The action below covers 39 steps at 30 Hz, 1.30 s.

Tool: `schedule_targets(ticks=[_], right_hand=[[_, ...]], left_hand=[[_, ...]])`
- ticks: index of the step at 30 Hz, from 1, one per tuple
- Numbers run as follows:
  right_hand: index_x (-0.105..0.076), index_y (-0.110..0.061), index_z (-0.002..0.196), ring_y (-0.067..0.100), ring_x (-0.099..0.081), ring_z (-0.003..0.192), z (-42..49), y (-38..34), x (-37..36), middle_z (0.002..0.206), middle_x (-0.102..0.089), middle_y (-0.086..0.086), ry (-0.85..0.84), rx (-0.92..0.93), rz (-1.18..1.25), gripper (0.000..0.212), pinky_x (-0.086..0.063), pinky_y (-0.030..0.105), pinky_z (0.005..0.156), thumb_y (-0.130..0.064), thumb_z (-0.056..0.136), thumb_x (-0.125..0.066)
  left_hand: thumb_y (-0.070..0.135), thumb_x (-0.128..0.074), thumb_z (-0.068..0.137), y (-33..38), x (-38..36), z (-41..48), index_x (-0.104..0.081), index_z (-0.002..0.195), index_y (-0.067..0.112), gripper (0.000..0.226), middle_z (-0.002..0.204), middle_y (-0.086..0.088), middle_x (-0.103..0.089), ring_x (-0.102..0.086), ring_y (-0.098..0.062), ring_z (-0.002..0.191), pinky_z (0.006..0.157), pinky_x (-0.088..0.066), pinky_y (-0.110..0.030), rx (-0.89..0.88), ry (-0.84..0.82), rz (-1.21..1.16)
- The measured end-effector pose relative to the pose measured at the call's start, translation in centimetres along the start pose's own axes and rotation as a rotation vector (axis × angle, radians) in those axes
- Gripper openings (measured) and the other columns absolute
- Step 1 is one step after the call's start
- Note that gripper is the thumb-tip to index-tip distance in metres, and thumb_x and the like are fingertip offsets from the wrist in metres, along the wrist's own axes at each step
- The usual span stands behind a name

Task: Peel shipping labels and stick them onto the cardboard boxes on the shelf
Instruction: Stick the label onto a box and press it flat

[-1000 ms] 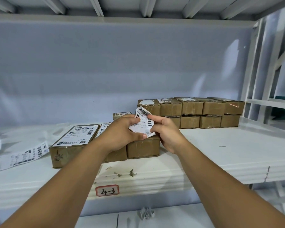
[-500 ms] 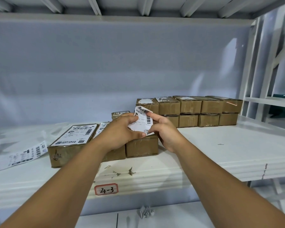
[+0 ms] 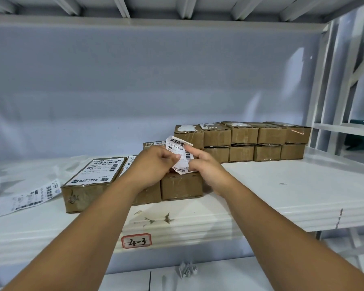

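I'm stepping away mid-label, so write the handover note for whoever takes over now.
Left hand pinches the shipping label; right hand pinches its right edge, forefinger out.
Label is held above the front box.
Done: labelled box at far left, its neighbour too.
Left: press this label on, then do the stacked boxes behind.
Label strip lies at the left end of the shelf.

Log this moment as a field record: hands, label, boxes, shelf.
left hand: grips shipping label
right hand: pinches the label's right edge
label position: held above small front box
labelled box: front left, label flat on top
box stack: two tiers, back right
label strip: lying far left on shelf
shelf tag: reads 4-3
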State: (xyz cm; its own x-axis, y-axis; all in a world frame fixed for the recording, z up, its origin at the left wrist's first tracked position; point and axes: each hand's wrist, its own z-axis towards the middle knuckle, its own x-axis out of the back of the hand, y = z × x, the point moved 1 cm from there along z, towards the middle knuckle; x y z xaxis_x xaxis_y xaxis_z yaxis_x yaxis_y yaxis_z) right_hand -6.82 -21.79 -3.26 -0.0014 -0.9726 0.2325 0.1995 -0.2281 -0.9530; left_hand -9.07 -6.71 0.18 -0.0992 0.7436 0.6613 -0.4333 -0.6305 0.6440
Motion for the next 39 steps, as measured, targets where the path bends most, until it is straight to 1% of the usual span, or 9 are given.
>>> schedule_targets(ticks=[11, 16, 20, 23, 26, 29, 32, 35, 39], right_hand=[[-0.060, -0.026, 0.125, 0.015, -0.063, 0.098, -1.1, -0.7, 0.1, 0.120, -0.064, 0.003, 0.006, -0.029, 0.013, 0.073, -0.045, 0.025, 0.077, -0.024, 0.053, -0.053], [-0.067, -0.032, 0.094, 0.009, -0.061, 0.074, -1.4, -0.6, 0.3, 0.088, -0.067, -0.006, -0.014, -0.046, 0.091, 0.030, -0.045, 0.023, 0.067, -0.013, 0.073, -0.056], [-0.065, -0.020, 0.090, 0.012, -0.060, 0.084, -1.7, -0.8, 0.1, 0.104, -0.062, 0.002, 0.023, -0.051, 0.075, 0.026, -0.044, 0.026, 0.073, -0.021, 0.065, -0.057], [-0.069, -0.018, 0.079, 0.013, -0.048, 0.121, -2.0, -1.2, -0.1, 0.136, -0.047, -0.004, 0.022, -0.020, 0.037, 0.030, -0.035, 0.031, 0.102, -0.024, 0.056, -0.051], [-0.070, -0.010, 0.092, 0.013, -0.053, 0.109, -1.7, -0.9, 0.2, 0.132, -0.050, -0.001, -0.011, -0.024, 0.049, 0.026, -0.036, 0.028, 0.095, -0.015, 0.071, -0.055], [-0.064, -0.005, 0.107, 0.011, -0.056, 0.081, -1.6, -0.7, 0.3, 0.101, -0.062, 0.001, -0.029, -0.046, 0.096, 0.039, -0.038, 0.023, 0.069, -0.013, 0.070, -0.055], [-0.063, -0.001, 0.105, 0.008, -0.051, 0.070, -1.3, -0.7, 0.5, 0.074, -0.058, -0.008, -0.026, -0.057, 0.112, 0.030, -0.036, 0.023, 0.064, -0.006, 0.076, -0.054], [-0.067, -0.013, 0.104, 0.004, -0.056, 0.077, -1.1, -0.6, 0.5, 0.088, -0.065, -0.008, -0.005, -0.055, 0.108, 0.024, -0.041, 0.014, 0.068, -0.005, 0.086, -0.053], [-0.063, -0.018, 0.117, 0.007, -0.057, 0.081, -0.8, -0.4, 0.4, 0.094, -0.063, -0.005, 0.011, -0.068, 0.121, 0.032, -0.044, 0.016, 0.071, -0.006, 0.088, -0.053]], left_hand=[[0.023, -0.060, 0.087, 0.5, -0.4, 0.3, -0.070, 0.107, 0.023, 0.022, 0.105, 0.008, -0.057, -0.046, -0.006, 0.093, 0.075, -0.032, -0.017, 0.050, 0.082, 0.143], [0.032, -0.068, 0.083, 0.4, -0.1, 0.6, -0.071, 0.105, 0.023, 0.024, 0.109, 0.008, -0.060, -0.049, -0.008, 0.095, 0.076, -0.034, -0.019, 0.099, 0.039, 0.165], [0.032, -0.074, 0.078, 0.9, 0.4, 1.0, -0.073, 0.085, 0.023, 0.012, 0.092, 0.005, -0.067, -0.059, -0.013, 0.089, 0.073, -0.043, -0.023, 0.131, -0.044, 0.115], [0.029, -0.075, 0.077, 1.2, 0.6, 1.1, -0.075, 0.087, 0.017, 0.016, 0.060, 0.006, -0.058, -0.047, -0.009, 0.055, 0.049, -0.034, -0.021, 0.141, -0.079, 0.092], [0.029, -0.076, 0.076, 1.3, 0.6, 1.3, -0.075, 0.084, 0.014, 0.017, 0.052, 0.008, -0.052, -0.042, -0.007, 0.049, 0.046, -0.030, -0.020, 0.139, -0.073, 0.116], [0.031, -0.076, 0.076, 1.4, 0.6, 1.5, -0.073, 0.084, 0.012, 0.022, 0.055, 0.007, -0.051, -0.041, -0.008, 0.050, 0.049, -0.031, -0.021, 0.118, -0.071, 0.181], [0.033, -0.074, 0.077, 1.7, 0.4, 1.7, -0.070, 0.094, 0.009, 0.030, 0.062, 0.004, -0.050, -0.041, -0.011, 0.054, 0.050, -0.031, -0.023, 0.110, -0.087, 0.277], [0.035, -0.071, 0.080, 2.5, 0.2, 2.0, -0.064, 0.108, 0.006, 0.041, 0.079, -0.005, -0.057, -0.047, -0.017, 0.063, 0.054, -0.036, -0.026, 0.113, -0.133, 0.400], [0.047, -0.061, 0.086, 2.9, 0.2, 2.7, -0.063, 0.115, 0.010, 0.047, 0.117, -0.006, -0.062, -0.057, -0.022, 0.106, 0.085, -0.044, -0.029, 0.083, -0.206, 0.653]])
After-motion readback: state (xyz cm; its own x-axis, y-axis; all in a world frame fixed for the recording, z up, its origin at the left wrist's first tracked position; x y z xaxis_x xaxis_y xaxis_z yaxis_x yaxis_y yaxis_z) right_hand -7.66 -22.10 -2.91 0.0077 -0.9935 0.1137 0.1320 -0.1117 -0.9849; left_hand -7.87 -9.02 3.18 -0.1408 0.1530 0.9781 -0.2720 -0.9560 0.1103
